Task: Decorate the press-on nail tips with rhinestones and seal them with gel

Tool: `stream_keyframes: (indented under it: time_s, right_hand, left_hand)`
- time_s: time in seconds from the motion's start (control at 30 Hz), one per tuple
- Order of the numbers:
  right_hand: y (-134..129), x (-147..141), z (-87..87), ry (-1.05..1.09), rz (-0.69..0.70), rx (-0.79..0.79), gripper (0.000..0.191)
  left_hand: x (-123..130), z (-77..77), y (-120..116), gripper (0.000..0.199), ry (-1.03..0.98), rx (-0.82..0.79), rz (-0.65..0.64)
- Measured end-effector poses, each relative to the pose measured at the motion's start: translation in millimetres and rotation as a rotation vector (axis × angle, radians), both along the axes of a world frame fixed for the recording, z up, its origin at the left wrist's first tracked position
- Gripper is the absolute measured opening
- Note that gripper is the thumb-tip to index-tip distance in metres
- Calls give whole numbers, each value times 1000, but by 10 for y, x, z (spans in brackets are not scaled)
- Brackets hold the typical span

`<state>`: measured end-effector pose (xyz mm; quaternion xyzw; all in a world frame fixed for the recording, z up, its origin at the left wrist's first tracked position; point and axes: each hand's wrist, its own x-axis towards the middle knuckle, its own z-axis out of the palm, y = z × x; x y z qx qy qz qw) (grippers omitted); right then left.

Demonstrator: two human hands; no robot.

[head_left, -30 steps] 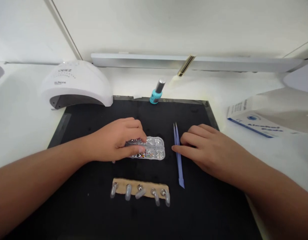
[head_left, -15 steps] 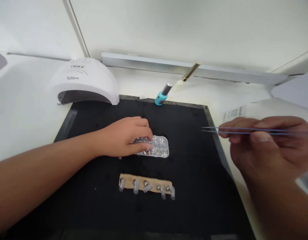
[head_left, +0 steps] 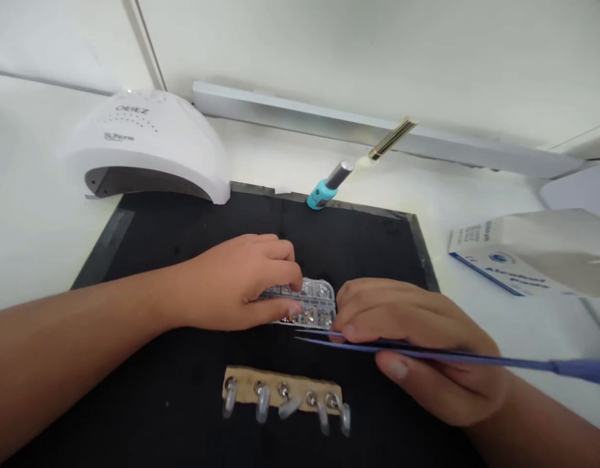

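My left hand (head_left: 260, 279) lies over the left part of a clear compartment case of rhinestones (head_left: 324, 302), thumb and fingers gripping it. Small stones, mostly silver, fill the cells that show; the rest are under my hand. In my right hand (head_left: 417, 344) is a pair of blue tweezers (head_left: 426, 353), held between thumb and fingers. Their slim tips are slightly apart and point left, just off the case's near edge, with nothing visible between them. Closer to me, several clear nail tips (head_left: 263, 403) stand on small metal holders along a tan strip (head_left: 300, 383).
A white nail lamp (head_left: 153, 143) stands at the back left. At the mat's far edge are a turquoise polish bottle (head_left: 322, 193) and a gold-and-black tube (head_left: 392, 138). A white box with blue print (head_left: 514, 260) lies right of the black mat (head_left: 182, 390).
My right hand has brought the tweezers left and nearer, from beyond the mat's right edge to beside the case. My left hand keeps its place on the case. The view has shifted slightly.
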<state>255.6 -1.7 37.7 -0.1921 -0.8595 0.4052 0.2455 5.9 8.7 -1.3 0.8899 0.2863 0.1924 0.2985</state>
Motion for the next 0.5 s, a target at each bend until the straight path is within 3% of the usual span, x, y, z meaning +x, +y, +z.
stream_keyframes:
  time_s: [0.5]
  right_hand:
    - [-54,-47,-47,-220,-55,165,8]
  left_hand:
    - [9,62,-25,16,15,-5,11]
